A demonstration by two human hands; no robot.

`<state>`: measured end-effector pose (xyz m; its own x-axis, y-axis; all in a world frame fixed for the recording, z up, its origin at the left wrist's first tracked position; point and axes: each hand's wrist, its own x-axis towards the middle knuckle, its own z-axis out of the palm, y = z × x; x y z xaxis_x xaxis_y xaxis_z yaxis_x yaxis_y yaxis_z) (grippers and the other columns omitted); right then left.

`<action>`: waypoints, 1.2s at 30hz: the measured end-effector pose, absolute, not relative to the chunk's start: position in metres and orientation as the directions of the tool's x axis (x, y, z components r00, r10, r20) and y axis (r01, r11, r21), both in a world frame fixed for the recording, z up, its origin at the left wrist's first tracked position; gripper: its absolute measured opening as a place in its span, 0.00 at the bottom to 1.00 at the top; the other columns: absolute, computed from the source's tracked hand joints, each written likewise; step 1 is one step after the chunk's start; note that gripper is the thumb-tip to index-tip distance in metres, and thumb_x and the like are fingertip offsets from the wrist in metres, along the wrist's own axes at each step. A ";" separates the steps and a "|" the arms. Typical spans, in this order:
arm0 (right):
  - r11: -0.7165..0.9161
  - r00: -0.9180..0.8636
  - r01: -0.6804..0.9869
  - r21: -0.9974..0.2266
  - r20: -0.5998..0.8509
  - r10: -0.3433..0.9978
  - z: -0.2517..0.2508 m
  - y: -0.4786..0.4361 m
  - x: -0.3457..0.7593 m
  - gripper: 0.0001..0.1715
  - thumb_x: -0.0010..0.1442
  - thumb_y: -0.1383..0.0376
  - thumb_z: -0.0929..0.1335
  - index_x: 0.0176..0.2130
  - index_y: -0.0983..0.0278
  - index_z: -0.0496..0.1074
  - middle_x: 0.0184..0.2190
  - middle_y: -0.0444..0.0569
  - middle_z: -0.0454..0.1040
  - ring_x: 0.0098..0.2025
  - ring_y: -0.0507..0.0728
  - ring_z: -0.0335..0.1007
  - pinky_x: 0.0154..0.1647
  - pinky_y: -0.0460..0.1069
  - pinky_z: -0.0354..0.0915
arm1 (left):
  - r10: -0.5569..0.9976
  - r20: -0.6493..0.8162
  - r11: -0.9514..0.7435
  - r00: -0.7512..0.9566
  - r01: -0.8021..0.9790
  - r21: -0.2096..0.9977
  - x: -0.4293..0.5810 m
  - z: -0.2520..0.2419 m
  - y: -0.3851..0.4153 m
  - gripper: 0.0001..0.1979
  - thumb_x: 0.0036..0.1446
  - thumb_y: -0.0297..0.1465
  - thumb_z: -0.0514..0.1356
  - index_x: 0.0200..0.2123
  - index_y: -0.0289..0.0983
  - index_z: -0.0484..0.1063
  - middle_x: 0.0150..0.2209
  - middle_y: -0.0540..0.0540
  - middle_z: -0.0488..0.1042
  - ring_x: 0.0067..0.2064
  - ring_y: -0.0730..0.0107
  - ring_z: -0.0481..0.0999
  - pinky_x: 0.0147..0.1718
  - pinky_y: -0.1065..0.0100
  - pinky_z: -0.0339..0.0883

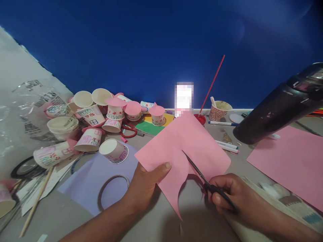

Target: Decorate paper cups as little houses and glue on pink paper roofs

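Observation:
A sheet of pink paper is held up over the table, with a curved cut running in from its near edge. My left hand grips its left part, thumb on top and fingers hidden underneath. In my right hand are scissors with black handles, my fingers in and around the loops. Their blades reach up and left across the paper at the inner end of the cut. A pointed strip of the paper hangs down between my hands.
Several decorated paper cups crowd the left side, some with pink paper cone tops. A tape ring lies on purple paper. At right, a black bottle leans near another pink sheet. Markers lie behind.

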<state>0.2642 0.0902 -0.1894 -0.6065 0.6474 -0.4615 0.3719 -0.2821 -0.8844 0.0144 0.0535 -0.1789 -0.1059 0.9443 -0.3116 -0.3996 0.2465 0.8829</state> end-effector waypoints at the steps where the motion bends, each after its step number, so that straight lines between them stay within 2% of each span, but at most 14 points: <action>1: -0.274 -0.606 0.378 -0.884 -0.460 0.649 -0.189 0.091 0.264 0.33 0.50 0.39 0.74 0.22 0.63 0.65 0.18 0.41 0.62 0.23 0.49 0.51 0.26 0.46 0.52 | 0.944 -0.311 0.247 -0.109 -0.389 0.888 0.014 -0.178 0.053 0.35 0.49 0.36 0.76 0.60 0.40 0.74 0.50 0.39 0.83 0.53 0.45 0.81 0.52 0.52 0.76; 10: -0.224 -0.602 0.428 -0.875 -0.461 0.652 -0.185 0.091 0.265 0.31 0.53 0.41 0.72 0.21 0.62 0.62 0.18 0.40 0.58 0.23 0.49 0.47 0.25 0.45 0.51 | 0.946 -0.298 0.244 -0.130 -0.321 0.915 0.014 -0.173 0.052 0.33 0.52 0.37 0.74 0.61 0.39 0.74 0.50 0.39 0.83 0.55 0.44 0.81 0.53 0.51 0.75; 20: -0.213 -0.610 0.442 -0.871 -0.467 0.640 -0.188 0.089 0.267 0.29 0.52 0.41 0.72 0.27 0.65 0.71 0.19 0.40 0.60 0.23 0.48 0.47 0.25 0.45 0.51 | 0.953 -0.287 0.249 -0.097 -0.292 0.923 0.008 -0.174 0.051 0.33 0.52 0.37 0.74 0.61 0.38 0.74 0.49 0.39 0.84 0.53 0.44 0.82 0.52 0.51 0.76; 25: -0.206 -0.598 0.466 -0.860 -0.478 0.643 -0.183 0.089 0.264 0.26 0.52 0.46 0.73 0.22 0.63 0.66 0.18 0.41 0.60 0.23 0.49 0.48 0.25 0.46 0.50 | 0.966 -0.249 0.225 -0.066 -0.258 0.940 0.008 -0.170 0.051 0.31 0.53 0.37 0.73 0.60 0.38 0.75 0.49 0.39 0.84 0.54 0.44 0.81 0.49 0.54 0.77; 31: -0.271 -0.623 0.380 -0.884 -0.462 0.631 -0.189 0.089 0.269 0.29 0.52 0.43 0.73 0.22 0.62 0.65 0.17 0.38 0.57 0.22 0.48 0.47 0.25 0.46 0.52 | 0.970 -0.235 0.216 -0.059 -0.234 0.948 0.008 -0.168 0.051 0.30 0.54 0.37 0.73 0.59 0.38 0.75 0.50 0.39 0.84 0.56 0.44 0.80 0.48 0.55 0.76; 36: -0.261 -0.636 0.368 -0.893 -0.446 0.630 -0.188 0.088 0.271 0.31 0.52 0.42 0.74 0.22 0.62 0.64 0.17 0.39 0.58 0.22 0.48 0.48 0.25 0.45 0.52 | 0.973 -0.226 0.210 -0.043 -0.228 0.951 0.005 -0.171 0.051 0.29 0.55 0.36 0.72 0.59 0.39 0.75 0.51 0.40 0.84 0.55 0.46 0.81 0.49 0.56 0.76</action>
<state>0.2708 0.0881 -0.1882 -0.6361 0.6295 -0.4463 0.3677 -0.2612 -0.8925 0.0055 0.0513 -0.1712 -0.0435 0.9732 -0.2258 -0.2279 0.2104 0.9507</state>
